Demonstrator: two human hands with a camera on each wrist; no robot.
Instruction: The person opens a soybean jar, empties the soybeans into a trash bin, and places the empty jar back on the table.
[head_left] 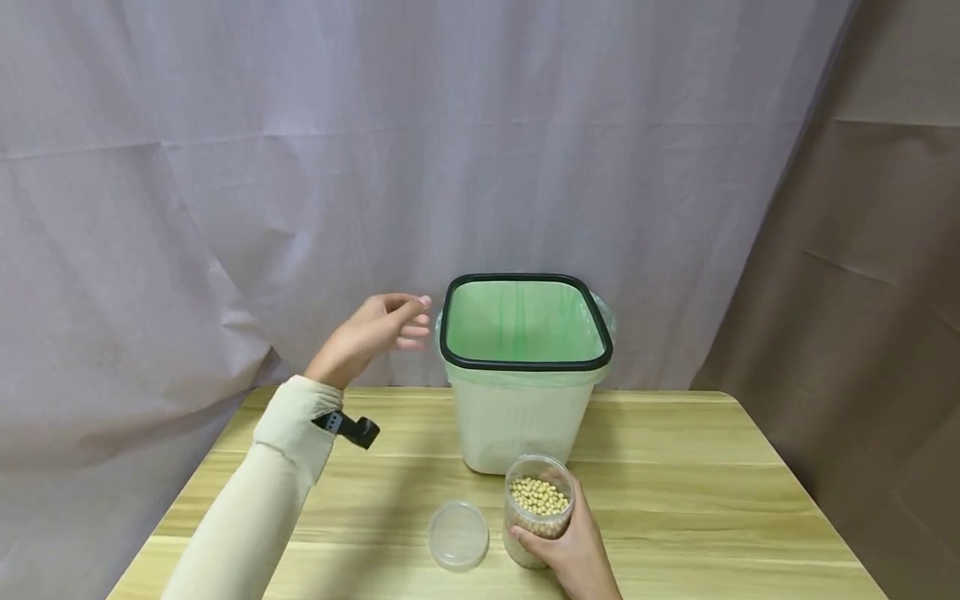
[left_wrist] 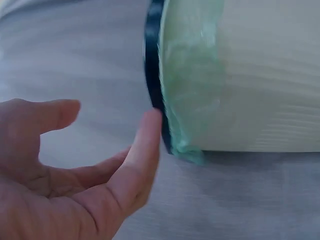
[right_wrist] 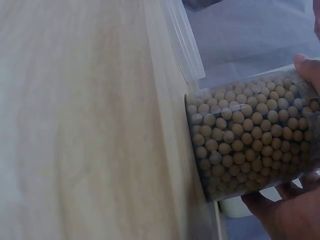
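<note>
Nearest the camera, the right hand (head_left: 572,552) curled its fingers round a clear jar (head_left: 537,508) of pale beans (right_wrist: 247,135), which stood upright on the wooden table (head_left: 675,475) with its mouth uncovered. Its lid (head_left: 458,535) lay flat just beside it on the left. With no cover on, any tilt or jolt of that jar would likely send beans rolling across the tabletop, and a slack grip on the smooth wall might let it slide. Farther back stood the bin (head_left: 522,371) with its green liner (head_left: 522,321). The left hand (head_left: 375,333) hovered by its black rim with relaxed fingers, gripping nothing; a nudge there could shift the light bin or loosen the liner.
</note>
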